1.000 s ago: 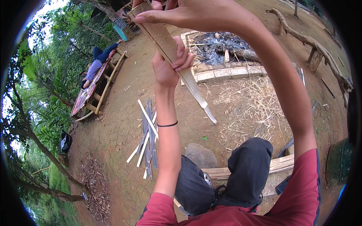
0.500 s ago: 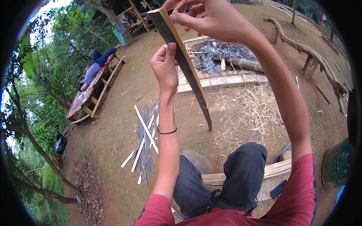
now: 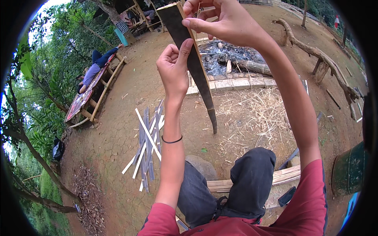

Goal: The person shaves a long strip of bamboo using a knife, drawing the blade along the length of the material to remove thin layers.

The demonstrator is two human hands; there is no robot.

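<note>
Gripping the long, tapering, dark-faced strip w/ pale edges, prob. bamboo (image 3: 199,76), the bare L hand (image 3: 172,72) closes round its upper half, thumb flat on the dark face; strip hangs near view centre, leaning 11 to 5 o'clock. Bare R hand (image 3: 228,24) sits at 12–1, fingers part-curled, thumb tip at the strip's R edge; can't tell if it pinches anything. Best: firm L hold, skin off the edges (prob. sharp), light R touch. Room, from centre: cracked brown earth (image 3: 132,94) at 10 gives most swing for the low tip. Tighter: pale stone-edged fire pit (image 3: 225,85) at 1, loose straw-coloured shavings (image 3: 267,114) at 3, dark-trousered knees (image 3: 252,173) at 4–6, criss-crossed dark & pale flat strips (image 3: 146,143) at 8.
</note>
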